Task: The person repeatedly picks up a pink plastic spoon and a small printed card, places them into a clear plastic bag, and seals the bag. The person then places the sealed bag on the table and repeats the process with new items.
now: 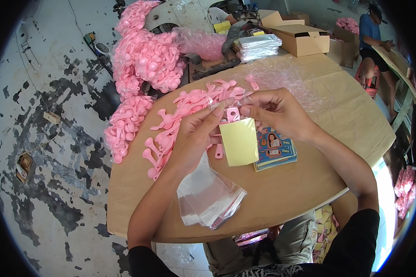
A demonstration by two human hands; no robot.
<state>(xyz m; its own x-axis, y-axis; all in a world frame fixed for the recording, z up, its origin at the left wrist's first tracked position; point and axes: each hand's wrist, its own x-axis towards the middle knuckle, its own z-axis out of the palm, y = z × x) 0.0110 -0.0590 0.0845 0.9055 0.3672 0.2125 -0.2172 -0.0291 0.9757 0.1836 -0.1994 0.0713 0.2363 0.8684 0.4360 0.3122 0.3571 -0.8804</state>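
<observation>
Both my hands meet over the middle of the table, pinching the top of a small clear plastic bag point(255, 138). Inside it shows a plain yellow card point(239, 144), with the holed end of a pink plastic spoon point(233, 113) sticking up above the card. My left hand point(195, 134) is closed on the bag's left upper edge. On its right upper edge, the fingers of my right hand point(278, 112) are closed too. A stack of blue printed cards point(276, 157) lies just behind and right of the bag. Below my left hand lie flat clear bags point(208, 194).
Loose pink spoons point(189, 104) spread along the table's left and far side. Bulging bags of spoons point(148, 60) stand beyond. Clear plastic strips point(291, 85), a stack of packed clear bags point(259, 46) and cardboard boxes point(300, 39) lie at the back. Another person point(370, 32) sits at far right.
</observation>
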